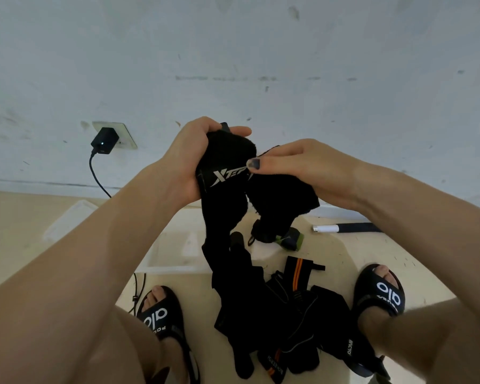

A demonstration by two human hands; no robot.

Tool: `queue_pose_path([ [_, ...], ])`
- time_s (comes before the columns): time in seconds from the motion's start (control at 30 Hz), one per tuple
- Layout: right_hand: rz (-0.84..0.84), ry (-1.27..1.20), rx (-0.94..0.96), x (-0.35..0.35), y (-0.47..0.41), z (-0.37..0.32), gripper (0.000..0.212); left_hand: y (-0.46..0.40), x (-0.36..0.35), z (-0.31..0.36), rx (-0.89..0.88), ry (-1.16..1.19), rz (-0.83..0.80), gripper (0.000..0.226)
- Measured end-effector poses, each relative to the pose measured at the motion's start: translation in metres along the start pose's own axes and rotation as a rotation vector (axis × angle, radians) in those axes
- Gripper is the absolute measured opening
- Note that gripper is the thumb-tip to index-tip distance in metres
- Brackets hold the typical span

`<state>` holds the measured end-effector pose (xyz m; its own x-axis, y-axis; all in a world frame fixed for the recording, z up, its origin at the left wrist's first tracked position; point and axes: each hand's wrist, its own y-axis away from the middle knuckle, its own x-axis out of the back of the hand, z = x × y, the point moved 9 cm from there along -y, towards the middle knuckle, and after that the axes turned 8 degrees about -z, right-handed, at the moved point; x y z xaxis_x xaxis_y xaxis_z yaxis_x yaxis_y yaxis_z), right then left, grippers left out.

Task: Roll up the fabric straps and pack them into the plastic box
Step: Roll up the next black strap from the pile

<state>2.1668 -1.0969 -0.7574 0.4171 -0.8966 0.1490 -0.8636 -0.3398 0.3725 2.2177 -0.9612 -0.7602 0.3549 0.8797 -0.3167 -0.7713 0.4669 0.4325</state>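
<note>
I hold a long black fabric strap with a white logo up in front of me. My left hand grips its upper, bunched end. My right hand pinches the same strap beside the logo and holds a fold of it underneath. The strap's free length hangs down to a pile of black straps on the floor between my feet. A clear plastic box stands open on the floor behind the hanging strap, partly hidden by my left forearm. Its lid lies to the left.
An orange-striped black strap and a green-trimmed one lie near the box. A white and black tube lies by the wall at right. A black charger sits in the wall socket, cable trailing down. My sandalled feet flank the pile.
</note>
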Motion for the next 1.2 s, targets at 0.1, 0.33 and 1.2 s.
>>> queue_pose_path([
  [0.1,0.055,-0.012,0.053,0.004,-0.001,-0.003,0.022,-0.002,0.002,-0.001,0.008,-0.002,0.023,0.043],
  [0.33,0.078,-0.020,0.130,0.007,-0.001,-0.011,0.020,-0.003,0.004,0.002,0.007,0.044,0.018,0.043],
  [1.2,0.498,-0.424,0.148,0.071,0.029,-0.004,0.038,-0.013,0.016,0.011,-0.231,-0.384,0.083,0.033],
])
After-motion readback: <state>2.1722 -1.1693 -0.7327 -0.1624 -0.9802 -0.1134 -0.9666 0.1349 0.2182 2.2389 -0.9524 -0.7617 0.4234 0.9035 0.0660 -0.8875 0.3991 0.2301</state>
